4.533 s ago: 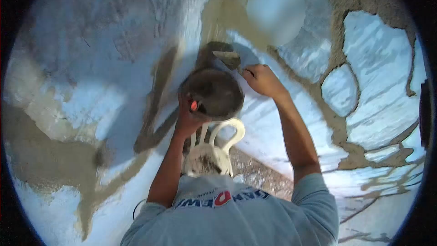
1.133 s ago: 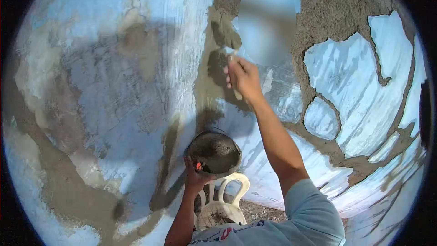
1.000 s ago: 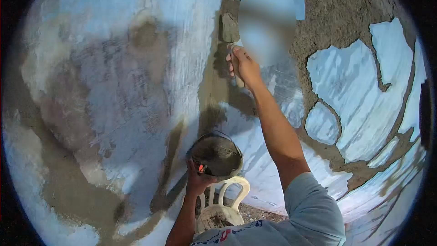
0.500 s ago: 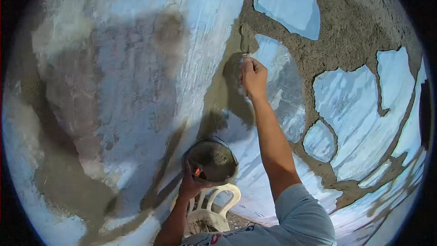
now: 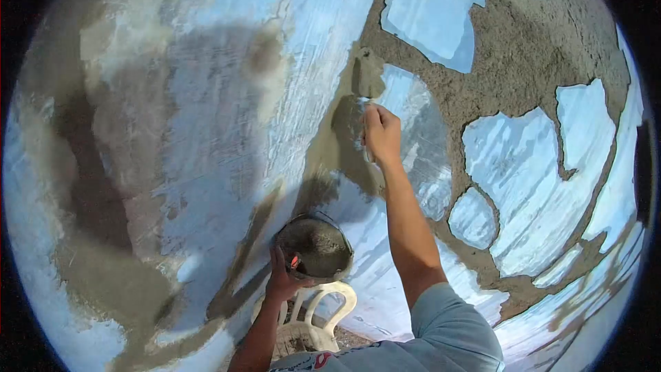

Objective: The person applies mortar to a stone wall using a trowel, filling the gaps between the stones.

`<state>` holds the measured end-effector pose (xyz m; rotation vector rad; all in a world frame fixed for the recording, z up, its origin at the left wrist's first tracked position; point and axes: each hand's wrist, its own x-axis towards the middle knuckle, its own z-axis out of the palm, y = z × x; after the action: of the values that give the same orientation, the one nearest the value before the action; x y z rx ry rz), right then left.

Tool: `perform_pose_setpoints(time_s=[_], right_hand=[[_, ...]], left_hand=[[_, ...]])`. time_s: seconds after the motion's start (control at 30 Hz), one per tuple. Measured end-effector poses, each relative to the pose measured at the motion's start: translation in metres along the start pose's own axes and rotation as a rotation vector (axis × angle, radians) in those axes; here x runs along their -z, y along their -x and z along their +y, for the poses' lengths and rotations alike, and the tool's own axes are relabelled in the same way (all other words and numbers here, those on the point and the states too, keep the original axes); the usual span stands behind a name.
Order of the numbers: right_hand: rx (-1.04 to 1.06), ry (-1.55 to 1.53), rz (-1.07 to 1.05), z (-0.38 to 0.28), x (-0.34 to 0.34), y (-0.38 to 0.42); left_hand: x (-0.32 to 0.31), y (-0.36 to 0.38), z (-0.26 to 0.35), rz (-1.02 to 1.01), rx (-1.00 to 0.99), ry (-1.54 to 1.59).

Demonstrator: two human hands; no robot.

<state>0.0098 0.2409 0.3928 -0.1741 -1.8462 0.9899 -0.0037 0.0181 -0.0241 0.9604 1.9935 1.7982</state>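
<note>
My right hand (image 5: 382, 134) is wrapped round the handle of a trowel (image 5: 357, 77), whose mortar-smeared blade points up the wall. The blade lies against or very close to a strip of wet grey mortar (image 5: 344, 120); exact contact is hard to make out. Lower down, my left hand (image 5: 281, 281) grips the rim and side of a dark round bucket (image 5: 346, 258). Grey mortar (image 5: 320, 238) shows inside it. A small orange-red thing (image 5: 295, 262) is visible by my left fingers, too small to name.
The wall (image 5: 206, 96) has worn pale blue paint, with rough grey cement patches (image 5: 523, 41) at the right between islands of blue paint (image 5: 513, 158). Below the bucket stands a white plastic chair (image 5: 337, 303). A dark shadow falls on the wall at left.
My view has shifted slightly, so the wall sits lower and further left. The trowel blade has turned a little and shows a darker, narrower side. Both hands keep their hold.
</note>
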Motion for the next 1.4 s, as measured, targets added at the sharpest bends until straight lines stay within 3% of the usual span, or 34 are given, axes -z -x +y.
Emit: perform_pose_setpoints(time_s=[0.07, 0.23, 0.43, 0.53, 0.63, 0.83, 1.0, 1.17, 1.4], right_hand=[[0.012, 0.178, -0.060, 0.012, 0.006, -0.019], [-0.061, 0.115, -0.053, 0.009, 0.006, -0.027], [-0.158, -0.200, 0.058, 0.010, 0.002, -0.001], [-0.109, -0.088, 0.063, 0.011, 0.004, 0.015], [0.111, 0.020, 0.021, 0.004, 0.003, 0.007], [-0.038, 0.023, -0.052, 0.003, 0.004, -0.031], [-0.127, -0.259, 0.018, -0.007, -0.011, -0.020], [-0.163, -0.208, 0.069, 0.017, -0.007, -0.013], [-0.199, -0.270, 0.105, 0.000, 0.006, 0.015]], left_hand=[[-0.001, 0.001, 0.001, 0.000, 0.013, 0.062], [-0.004, -0.007, -0.026, -0.031, -0.005, -0.005], [0.006, 0.000, 0.008, -0.054, 0.116, -0.078], [0.003, 0.004, 0.007, -0.036, 0.096, -0.069], [0.003, 0.003, 0.011, -0.009, 0.039, -0.068], [0.003, 0.003, 0.021, -0.038, 0.022, 0.193], [0.003, 0.006, 0.011, -0.045, 0.129, -0.040], [0.005, 0.007, 0.015, -0.055, 0.140, -0.050], [0.001, 0.001, 0.003, -0.051, 0.032, 0.005]])
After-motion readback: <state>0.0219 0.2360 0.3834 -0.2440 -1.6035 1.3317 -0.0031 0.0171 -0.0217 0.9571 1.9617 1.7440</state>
